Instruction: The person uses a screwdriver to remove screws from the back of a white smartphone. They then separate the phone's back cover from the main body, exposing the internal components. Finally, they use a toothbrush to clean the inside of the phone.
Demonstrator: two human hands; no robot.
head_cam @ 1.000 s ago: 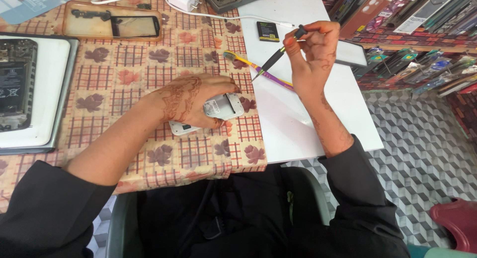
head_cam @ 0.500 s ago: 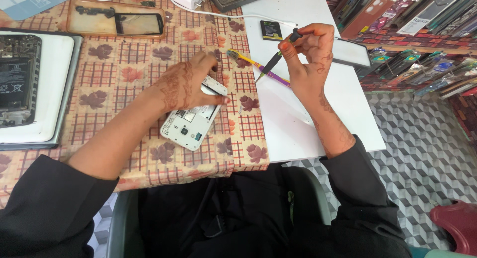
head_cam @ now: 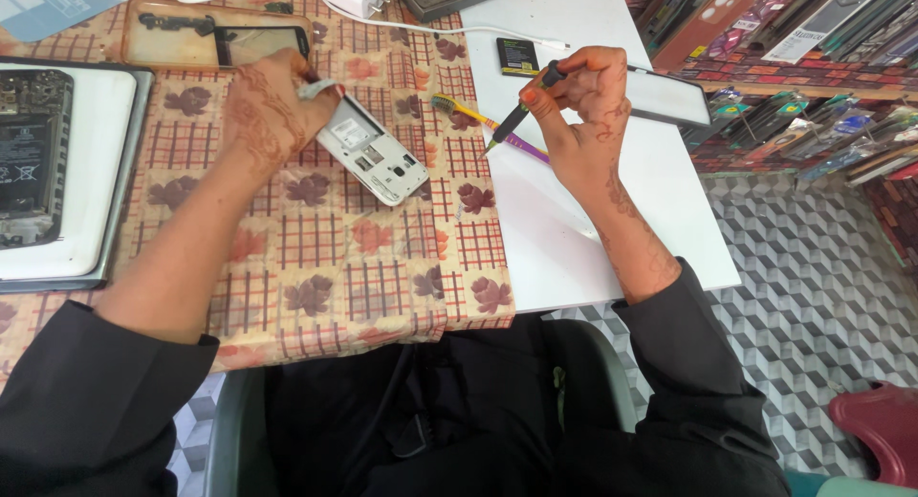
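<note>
— Tablecloth [head_cam: 316, 258]? Checked red on tan, with maroon leaf prints.
— Phone frame [head_cam: 371, 153]? White, grey inside.
— Screwdriver [head_cam: 524, 110]? Black. Toothbrush [head_cam: 488, 126] beside it: yellow head, purple handle.
— Mat [head_cam: 583, 229]? Plain white.
— Hands? Both left hand [head_cam: 273, 110] and right hand [head_cam: 581, 114] patterned with brown henna; sleeves [head_cam: 96, 401] black.
— Floor [head_cam: 822, 296]? Grey and white cube pattern.

A phone repair stall inside a small accessories shop.

Opened phones lie about the surface [head_cam: 316, 258]: a white phone frame [head_cam: 371, 153], a phone with its back off [head_cam: 29, 153] on a tray, a loose battery [head_cam: 517, 56] and a screwdriver [head_cam: 524, 108]. Racks of packaged phone cases [head_cam: 794, 38] hang alongside, above a tiled floor [head_cam: 813, 287].
</note>
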